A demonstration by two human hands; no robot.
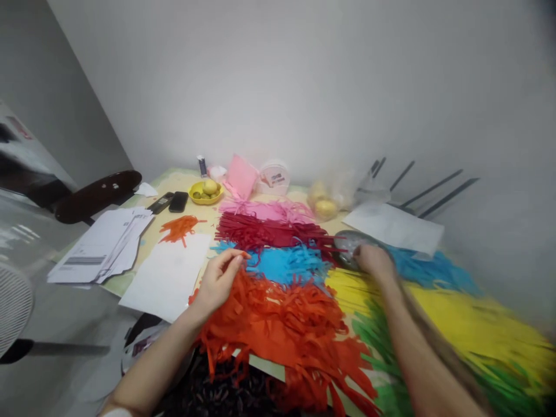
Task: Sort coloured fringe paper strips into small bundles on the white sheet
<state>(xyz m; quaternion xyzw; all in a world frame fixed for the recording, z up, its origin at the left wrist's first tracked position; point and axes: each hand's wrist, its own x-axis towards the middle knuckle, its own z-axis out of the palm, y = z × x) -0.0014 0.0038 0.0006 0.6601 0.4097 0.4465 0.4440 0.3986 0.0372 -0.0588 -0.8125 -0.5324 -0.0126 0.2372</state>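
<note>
My left hand (219, 278) is closed in a pinch on a small orange strip (245, 255), just above the edge of the blue fringed sheets. Below it spreads a large heap of orange-red fringed sheets (282, 324). My right hand (371, 259) reaches down to a grey, shiny dish (345, 242). Its fingertips are bunched together at the dish, and what is between them is hidden and blurred. Around the hands lie blue fringe (282, 263), dark red fringe (269, 230), yellow fringe (351, 289) and green fringe (382, 336).
At the left are a stack of printed papers (99, 249), a white sheet (169, 278), loose orange strips (180, 227) and a phone (178, 202). Towards the wall stand a yellow fruit bowl (205, 200) and a bagged yellow item (325, 207). A white sheet (395, 226) lies right.
</note>
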